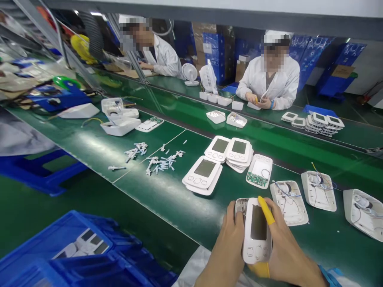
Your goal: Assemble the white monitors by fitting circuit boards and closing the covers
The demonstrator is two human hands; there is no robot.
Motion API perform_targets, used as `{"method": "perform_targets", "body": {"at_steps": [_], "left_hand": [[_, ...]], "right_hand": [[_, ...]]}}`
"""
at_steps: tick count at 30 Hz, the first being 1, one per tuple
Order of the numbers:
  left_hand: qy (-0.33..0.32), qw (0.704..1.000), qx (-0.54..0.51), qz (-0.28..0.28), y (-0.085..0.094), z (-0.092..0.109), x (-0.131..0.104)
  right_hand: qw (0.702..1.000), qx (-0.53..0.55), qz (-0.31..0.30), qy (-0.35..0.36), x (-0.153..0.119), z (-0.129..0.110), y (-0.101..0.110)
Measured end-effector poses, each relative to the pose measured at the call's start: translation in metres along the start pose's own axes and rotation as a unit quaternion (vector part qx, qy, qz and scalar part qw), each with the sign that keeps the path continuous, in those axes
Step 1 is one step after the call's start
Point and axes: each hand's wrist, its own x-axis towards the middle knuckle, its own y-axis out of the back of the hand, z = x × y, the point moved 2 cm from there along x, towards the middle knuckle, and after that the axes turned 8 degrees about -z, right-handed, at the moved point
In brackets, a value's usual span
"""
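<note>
Both my hands grip a white blood pressure monitor [259,235], its grey screen and buttons facing up. My left hand [229,235] wraps its left side, at a gap between front cover and back shell where inner parts show. My right hand [283,235], with yellow finger covers, holds the right side; the yellow-covered thumb lies along the screen's edge. Just beyond, several white back shells with motors and wires lie open, the nearest shell [289,203] by my right hand. A front cover [259,171] lies face down, showing a green circuit board.
Stacked front covers [202,173] lie on the green bench [143,203]. Small white and blue parts [161,163] are scattered to their left. Blue bins [89,255] stand below at left. Across the bench, two people in white coats work near small fans [208,78].
</note>
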Motion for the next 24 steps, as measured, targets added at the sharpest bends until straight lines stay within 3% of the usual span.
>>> {"method": "perform_targets", "body": {"at_steps": [6, 10, 17, 20, 24], "left_hand": [[0.060, 0.996, 0.048, -0.034, 0.007, 0.002, 0.005], [0.080, 0.994, 0.068, -0.044, 0.012, 0.009, 0.007], [0.058, 0.993, 0.083, -0.057, 0.015, 0.017, 0.008], [0.052, 0.993, 0.088, -0.051, 0.013, 0.008, 0.004], [-0.011, 0.997, 0.075, 0.001, 0.009, -0.007, -0.006]], "right_hand": [[0.998, 0.048, -0.002, -0.045, 0.001, 0.007, -0.006], [0.998, 0.061, 0.008, -0.022, 0.002, 0.009, -0.007], [0.998, 0.059, 0.005, 0.015, 0.002, 0.013, -0.004], [0.998, 0.048, 0.001, 0.030, 0.002, 0.014, -0.003], [0.999, 0.037, -0.001, 0.031, 0.000, 0.015, -0.002]]}}
